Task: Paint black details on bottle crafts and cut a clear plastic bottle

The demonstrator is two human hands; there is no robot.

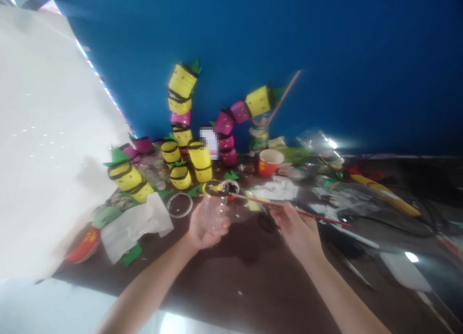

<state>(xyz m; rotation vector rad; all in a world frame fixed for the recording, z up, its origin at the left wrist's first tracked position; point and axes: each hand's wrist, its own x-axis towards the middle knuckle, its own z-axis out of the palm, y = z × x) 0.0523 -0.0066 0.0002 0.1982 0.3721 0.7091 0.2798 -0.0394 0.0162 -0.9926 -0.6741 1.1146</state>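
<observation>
My left hand (208, 230) is wrapped round a clear plastic cup (214, 212), perhaps a cut bottle, with a dark rim and some yellow at its top. Between the fingers of my right hand (294, 228) lies a long red-handled paintbrush (265, 202), pointing left. Its tip reaches a small round pot (231, 187) with something dark inside, just behind the cup; whether tip and pot touch I cannot tell. Behind stand yellow painted cups (200, 161) with black bands. Stacks of yellow and magenta cups (227, 142) lean against the blue wall.
A red paper cup (270, 162) stands behind my right hand, with crumpled white tissue (278, 188) before it. At left are a clear ring (180, 205), white paper (137, 225) and a tipped red cup (85, 243). A yellow tool (385, 195) and cables clutter the right.
</observation>
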